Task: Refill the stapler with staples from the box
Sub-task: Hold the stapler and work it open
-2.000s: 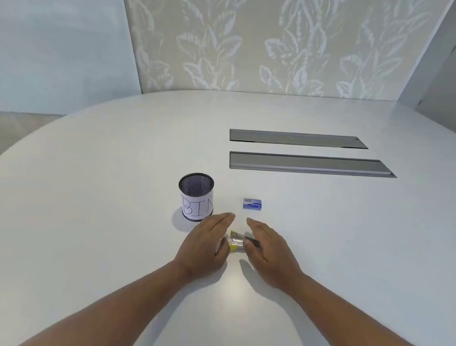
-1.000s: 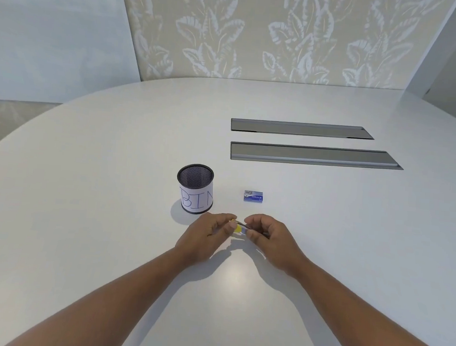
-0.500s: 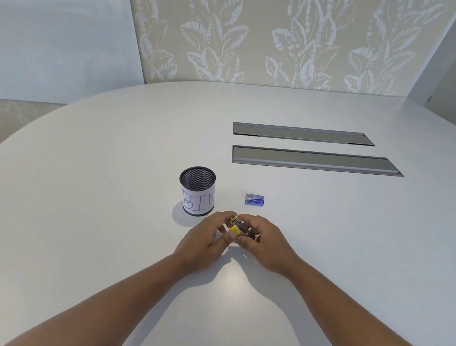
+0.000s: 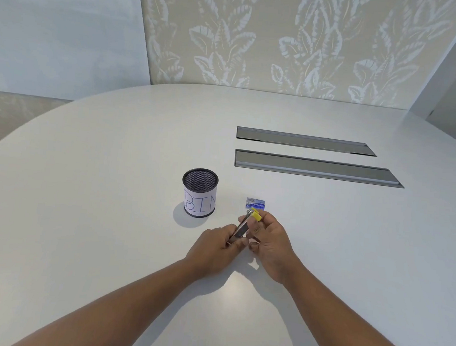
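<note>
A small metal stapler (image 4: 243, 226) with a yellow end is held above the white table (image 4: 79, 215), tilted with the yellow end pointing away from me. My left hand (image 4: 214, 247) grips its near end. My right hand (image 4: 269, 238) pinches the far part near the yellow piece. Just beyond the stapler's tip lies a small blue staple box (image 4: 256, 203), flat on the table and untouched. Whether the stapler is hinged apart is hard to tell.
A black mesh cup (image 4: 199, 192) with a paper label reading "BIN" stands left of the box. Two long grey recessed panels (image 4: 315, 168) run across the table farther back. A leaf-patterned wall rises behind the table's far edge.
The stapler lay on the table under both hands two seconds ago; both hands have lifted it and turned it so the yellow end points toward the blue box.
</note>
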